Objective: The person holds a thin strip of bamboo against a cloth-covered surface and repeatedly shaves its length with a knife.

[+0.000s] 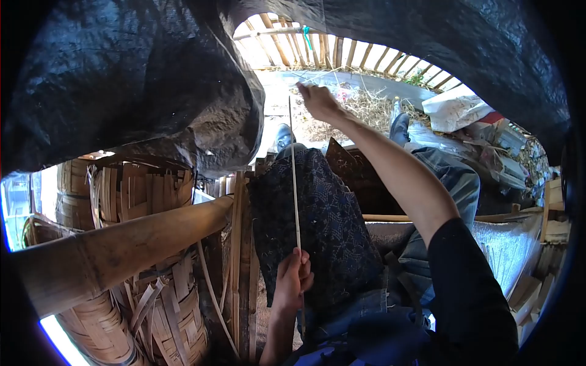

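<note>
My left hand is closed around a long, thin bamboo strip. The strip runs upright through the view, its dark far tip pointing away from me and its near end passing below my hand. Out ahead, my right hand is closed beside that far tip, apart from it. A thin pale line shows by its fingers, but what they grip is too small to make out. Beneath the strip, a dark patterned cloth covers my lap.
A thick bamboo pole crosses at left, with woven bamboo baskets around it. Black plastic sheeting hangs overhead. Shavings litter the ground ahead, before a slatted bamboo fence. A white sack lies at right.
</note>
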The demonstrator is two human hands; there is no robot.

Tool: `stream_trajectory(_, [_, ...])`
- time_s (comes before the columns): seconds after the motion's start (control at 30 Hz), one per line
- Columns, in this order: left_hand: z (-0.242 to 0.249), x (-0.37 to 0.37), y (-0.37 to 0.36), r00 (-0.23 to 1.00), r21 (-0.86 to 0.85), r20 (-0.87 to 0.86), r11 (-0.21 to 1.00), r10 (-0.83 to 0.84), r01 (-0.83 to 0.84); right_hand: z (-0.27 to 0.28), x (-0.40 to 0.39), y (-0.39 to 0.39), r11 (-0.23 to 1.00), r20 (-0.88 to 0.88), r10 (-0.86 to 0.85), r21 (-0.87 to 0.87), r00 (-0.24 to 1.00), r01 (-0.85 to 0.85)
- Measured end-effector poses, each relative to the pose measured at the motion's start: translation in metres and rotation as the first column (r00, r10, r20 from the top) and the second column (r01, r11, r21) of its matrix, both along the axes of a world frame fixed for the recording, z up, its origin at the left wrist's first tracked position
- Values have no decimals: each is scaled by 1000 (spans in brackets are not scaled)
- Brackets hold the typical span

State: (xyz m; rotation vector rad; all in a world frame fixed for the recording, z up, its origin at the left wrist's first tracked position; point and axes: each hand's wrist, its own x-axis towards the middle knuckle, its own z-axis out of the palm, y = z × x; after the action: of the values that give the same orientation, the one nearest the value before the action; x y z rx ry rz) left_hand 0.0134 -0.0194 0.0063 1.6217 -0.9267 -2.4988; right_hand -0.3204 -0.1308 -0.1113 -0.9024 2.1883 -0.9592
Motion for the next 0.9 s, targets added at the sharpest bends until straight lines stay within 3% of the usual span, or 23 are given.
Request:
stream_trajectory(0.03, [-1,4,-3,1000,-5,-2,1000,12,-12,8,2,5,992,-28,-65,-110,998,61])
stream_trajectory(0.1, [-5,14,-7,983,118,-179,993,43,-22,28,18,33,994,-10,-91,-55,996,91])
stream_trajectory(0.23, [-4,11,-6,985,29,-157,996,-74,79,38,57,112,997,68,47,-70,997,-42])
stream_trajectory(0.3, [2,8,-3,985,-2,-130,993,-115,115,41,83,146,971,-35,32,-237,999,-40])
stream_trajectory(0.33, [4,8,-1,983,-31,-103,988,-153,150,56,90,160,973,30,82,-219,996,-73])
stream_trajectory(0.37, [5,8,0,983,-33,-102,988,-152,150,69,98,172,973,97,132,-204,987,-110])
stream_trajectory(0.4, [6,11,0,976,27,-158,988,-148,154,66,111,180,942,87,109,-326,990,-75])
stream_trajectory(0.47, [6,15,-2,968,80,-215,985,-133,153,91,131,199,944,140,211,-285,967,-164])
stream_trajectory(0.53, [5,19,-2,948,322,-319,940,-4,112,94,152,209,913,37,288,-313,957,-262])
stream_trajectory(0.57, [0,21,0,949,322,-316,941,-2,109,95,160,212,877,-64,351,-326,934,-352])
stream_trajectory(0.63, [-12,24,3,860,651,-387,759,331,1,95,167,213,887,-53,405,-222,913,-406])
stream_trajectory(0.67, [-14,25,5,863,655,-383,756,330,1,94,169,214,882,-36,456,-114,890,-456])
stream_trajectory(0.73, [-18,29,7,781,771,-380,636,495,-27,93,169,214,876,-49,476,-59,878,-478])
stream_trajectory(0.77, [-19,31,9,782,776,-370,629,502,-36,92,169,213,863,-67,503,-10,862,-505])
stream_trajectory(0.9, [-22,31,11,749,824,-338,563,570,-57,86,170,204,863,-48,506,23,861,-505])
